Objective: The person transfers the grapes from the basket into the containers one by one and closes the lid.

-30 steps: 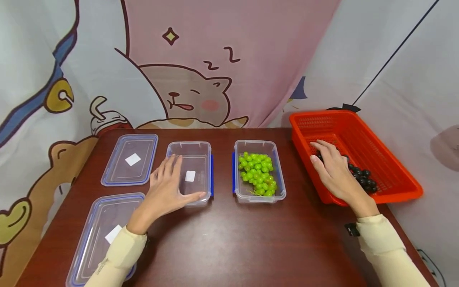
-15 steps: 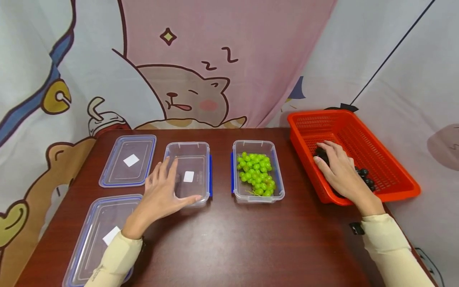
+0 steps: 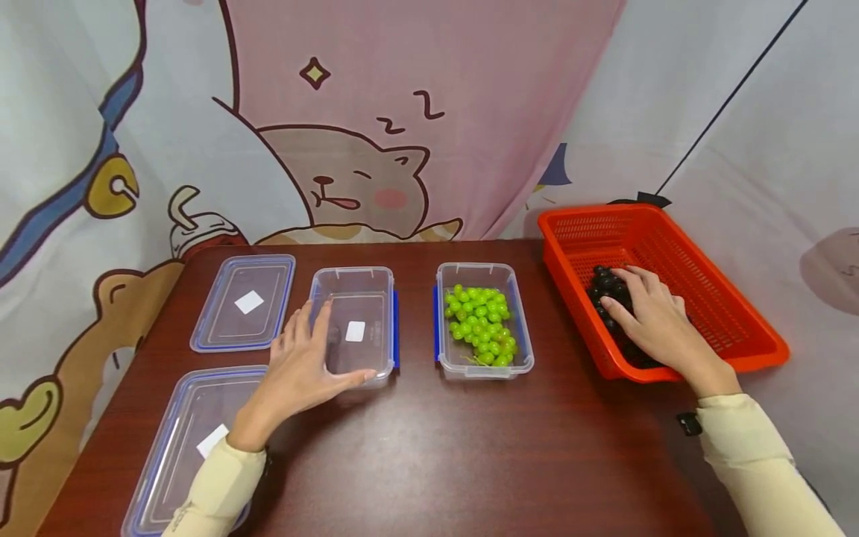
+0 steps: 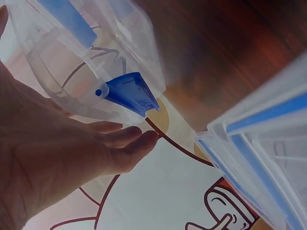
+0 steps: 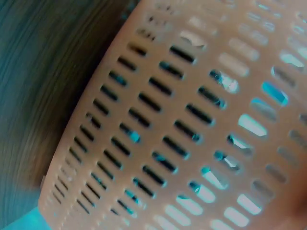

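My left hand (image 3: 302, 365) is at the left clear plastic container (image 3: 359, 306), its thumb extended over the near rim and fingers along the left side. In the left wrist view, this hand (image 4: 72, 143) lies beside the container's blue latch (image 4: 132, 91). My right hand (image 3: 654, 317) reaches into the red basket (image 3: 731, 321), thumb and fingers spread over a bunch of black grapes (image 3: 604, 287). The palm and wrist hide part of the bunch. Only the basket's slotted wall (image 5: 158, 110) fills most of the right wrist view; the hand's grasp is not visible there.
A second clear container (image 3: 520, 321) with green grapes (image 3: 479, 324) stands mid-table. Two blue-edged lids, one far (image 3: 244, 328) and one near (image 3: 174, 432), lie on the left of the brown table (image 3: 456, 455). A printed curtain (image 3: 496, 112) hangs behind.
My right hand has shifted rightward across the basket, uncovering more black grapes on its left and covering those on the lower right. The left hand has stayed nearly still at its container.
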Available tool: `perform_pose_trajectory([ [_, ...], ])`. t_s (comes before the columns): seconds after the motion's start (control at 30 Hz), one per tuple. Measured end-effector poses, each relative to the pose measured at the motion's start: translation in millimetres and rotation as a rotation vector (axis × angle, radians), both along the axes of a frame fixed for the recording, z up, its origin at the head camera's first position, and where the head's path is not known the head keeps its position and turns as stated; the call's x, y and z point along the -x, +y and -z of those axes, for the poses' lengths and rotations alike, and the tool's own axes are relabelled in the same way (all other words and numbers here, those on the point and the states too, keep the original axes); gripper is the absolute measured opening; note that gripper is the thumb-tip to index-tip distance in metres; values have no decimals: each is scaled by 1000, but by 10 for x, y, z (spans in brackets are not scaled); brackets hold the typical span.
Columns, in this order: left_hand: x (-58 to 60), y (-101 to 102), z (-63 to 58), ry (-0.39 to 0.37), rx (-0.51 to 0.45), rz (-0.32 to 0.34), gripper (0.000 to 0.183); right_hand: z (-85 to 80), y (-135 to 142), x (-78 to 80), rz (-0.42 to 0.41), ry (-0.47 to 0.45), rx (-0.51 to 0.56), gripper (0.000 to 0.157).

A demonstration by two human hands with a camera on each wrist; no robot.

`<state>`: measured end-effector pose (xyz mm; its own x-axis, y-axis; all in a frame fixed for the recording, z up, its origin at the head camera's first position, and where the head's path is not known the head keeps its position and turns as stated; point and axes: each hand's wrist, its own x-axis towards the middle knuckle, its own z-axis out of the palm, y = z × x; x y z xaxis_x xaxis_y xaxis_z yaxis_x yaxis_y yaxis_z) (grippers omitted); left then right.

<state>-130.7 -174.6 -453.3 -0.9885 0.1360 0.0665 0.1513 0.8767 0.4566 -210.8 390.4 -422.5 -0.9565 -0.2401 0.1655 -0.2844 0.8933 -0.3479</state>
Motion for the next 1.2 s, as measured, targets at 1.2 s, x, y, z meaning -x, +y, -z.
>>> perform_pose_trajectory([
  [1.2, -53, -89, -64, -124, 4, -23, 149, -108, 611, -19, 73, -378, -128, 117],
])
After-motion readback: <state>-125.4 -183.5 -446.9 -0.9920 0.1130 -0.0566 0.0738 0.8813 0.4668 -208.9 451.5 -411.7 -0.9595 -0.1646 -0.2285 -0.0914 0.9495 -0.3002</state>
